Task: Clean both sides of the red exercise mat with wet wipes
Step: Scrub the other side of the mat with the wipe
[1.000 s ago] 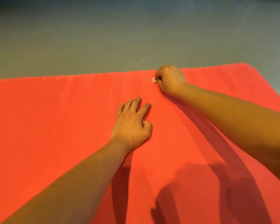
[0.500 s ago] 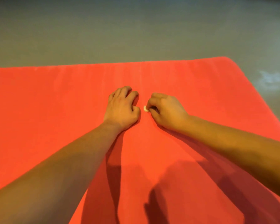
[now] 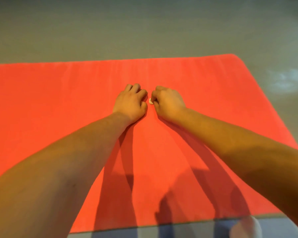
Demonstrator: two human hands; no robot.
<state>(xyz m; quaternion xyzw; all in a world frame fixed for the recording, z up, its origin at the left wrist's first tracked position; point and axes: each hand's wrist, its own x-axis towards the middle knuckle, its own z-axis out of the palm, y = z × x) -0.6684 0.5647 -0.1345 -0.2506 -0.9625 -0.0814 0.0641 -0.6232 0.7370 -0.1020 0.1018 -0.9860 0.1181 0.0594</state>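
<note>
The red exercise mat lies flat on the floor and fills most of the view. My right hand is curled round a small balled white wet wipe; only a bit of the wipe peeks out at the finger side, down against the mat. My left hand rests on the mat just left of it, with its fingers bent and nothing held. The two hands are almost touching at the mat's middle.
Grey floor runs beyond the mat's far edge and past its rounded right corner. A pale smear marks the floor at the right. At the near edge, a blue strip and a white shape show at bottom right.
My right hand has drawn the wipe from the mat's far edge back toward me, ending beside the left hand. The left hand's fingers have curled in; the camera view shifted.
</note>
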